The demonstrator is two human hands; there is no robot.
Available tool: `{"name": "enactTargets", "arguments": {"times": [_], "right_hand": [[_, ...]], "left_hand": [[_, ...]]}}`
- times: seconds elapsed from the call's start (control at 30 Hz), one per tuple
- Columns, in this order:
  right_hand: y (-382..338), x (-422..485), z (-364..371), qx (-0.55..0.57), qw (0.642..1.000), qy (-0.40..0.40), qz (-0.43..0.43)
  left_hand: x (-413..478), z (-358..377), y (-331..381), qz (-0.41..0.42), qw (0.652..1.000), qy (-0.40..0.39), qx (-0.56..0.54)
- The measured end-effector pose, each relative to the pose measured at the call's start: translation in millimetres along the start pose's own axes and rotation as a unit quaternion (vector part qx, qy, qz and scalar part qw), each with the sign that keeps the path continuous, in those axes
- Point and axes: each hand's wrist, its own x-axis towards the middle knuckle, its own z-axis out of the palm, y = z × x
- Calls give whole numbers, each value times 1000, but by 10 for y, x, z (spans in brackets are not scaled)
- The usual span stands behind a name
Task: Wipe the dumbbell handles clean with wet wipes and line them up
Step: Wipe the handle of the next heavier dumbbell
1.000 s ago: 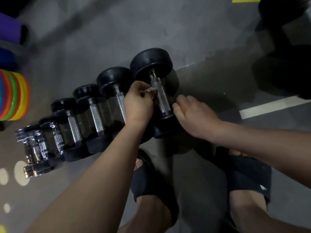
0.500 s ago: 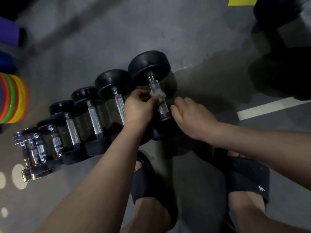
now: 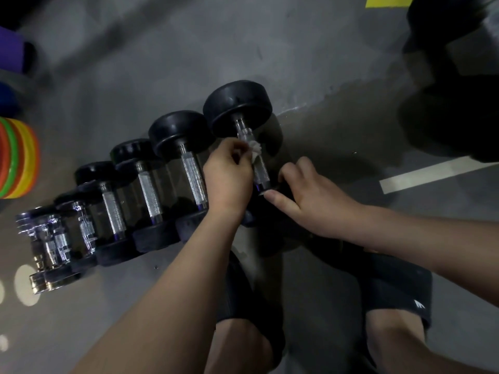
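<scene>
5 black dumbbells (image 3: 151,195) in row; chrome ones (image 3: 51,247) uncountable. Left hand (image 3: 229,179) pinches 1 wipe (image 3: 255,149) on rightmost dumbbell (image 3: 237,103); right hand (image 3: 316,201) grips it.

dumbbells (image 3: 178,133): black, rowed on floor | wipe (image 3: 255,150): white, crumpled on handle (image 3: 261,172)

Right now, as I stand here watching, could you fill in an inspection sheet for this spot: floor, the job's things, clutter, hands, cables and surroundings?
Surface: grey concrete floor, darker patch near the row, painted white line at right.
Job's things: row of dumbbells side by side, chrome ones at the left end, largest dumbbell at the right; white wet wipe on its handle.
Clutter: nothing seen.
Hands: left hand pinches the wipe against the handle; right hand grips that dumbbell's near end.
Cables: nothing seen.
Surroundings: coloured rings and purple roll at left; dark shapes upper right; black sandals below.
</scene>
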Motion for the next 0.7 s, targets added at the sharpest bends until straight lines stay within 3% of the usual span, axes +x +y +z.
{"name": "enactTargets", "arguments": {"times": [0.2,0.47,0.7], "right_hand": [[18,21,-2,-11,1000,-9,-10],[38,23,-15,-9,1000,-5,-9],[43,32,-21,-3,1000,-19,-9]], "left_hand": [[0,-12,-37,48,996,-37,68],[386,89,127,12,998,35,44],[288,-1,-68,108,991,-35,65]]}}
